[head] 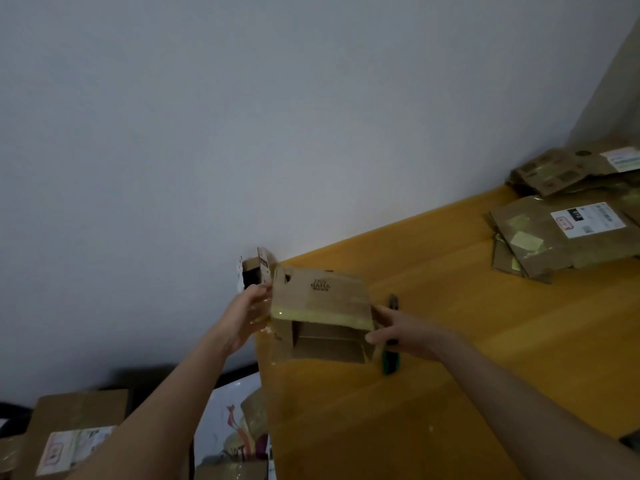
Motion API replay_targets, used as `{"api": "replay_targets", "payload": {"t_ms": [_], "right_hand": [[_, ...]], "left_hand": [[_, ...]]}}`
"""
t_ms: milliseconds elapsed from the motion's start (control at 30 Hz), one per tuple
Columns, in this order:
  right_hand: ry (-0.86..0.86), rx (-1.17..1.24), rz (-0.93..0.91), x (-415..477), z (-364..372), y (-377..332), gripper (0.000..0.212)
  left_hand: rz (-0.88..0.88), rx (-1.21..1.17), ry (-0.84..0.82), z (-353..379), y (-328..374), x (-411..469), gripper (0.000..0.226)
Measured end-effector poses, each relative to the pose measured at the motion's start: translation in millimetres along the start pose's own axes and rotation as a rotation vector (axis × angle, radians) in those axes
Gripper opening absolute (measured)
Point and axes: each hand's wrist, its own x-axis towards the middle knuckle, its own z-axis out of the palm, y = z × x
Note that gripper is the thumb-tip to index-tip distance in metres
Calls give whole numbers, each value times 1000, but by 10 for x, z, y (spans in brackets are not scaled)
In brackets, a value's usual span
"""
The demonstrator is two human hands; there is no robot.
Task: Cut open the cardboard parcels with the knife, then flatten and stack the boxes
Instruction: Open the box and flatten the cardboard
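Left hand (247,308), right hand (401,332) with knife (390,362) flank box (322,296).

Dim, soft room light falling evenly; wall (242,116) reading grey-blue; worktop (450,341) glowing dull orange; wide-angle lens bending edges; lower left corner sinking into murk.

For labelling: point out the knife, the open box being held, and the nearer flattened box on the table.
knife (390,362), head view, green handle end.
open box (320,292), head view, printed top panel.
flattened box (554,254), head view, bare cardboard below its white label.
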Motion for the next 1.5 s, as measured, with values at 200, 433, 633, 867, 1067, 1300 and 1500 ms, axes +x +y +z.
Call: {"api": "replay_targets", "payload": {"t_ms": [200,433,633,867,1067,1300,1500], "right_hand": [[-175,-453,134,172,263,160,113],[405,-261,147,160,78,386,52],[618,-279,83,-9,-109,384,29],[758,3,-174,-126,-182,94,39],[650,440,-25,-170,-98,62,42],[589,193,147,-218,-175,-79,57],[512,-755,323,-84,112,-271,71]], "left_hand": [[-51,28,47,123,-307,71,51],[-119,24,-62,569,-513,210,79],[-60,77,-88,922,-268,313,81],[129,44,-110,921,-46,263,83],[279,245,135,698,-326,244,29],[1005,962,72,539,-520,-63,26],[1225,1231,51,581,-744,-261,8]]}}
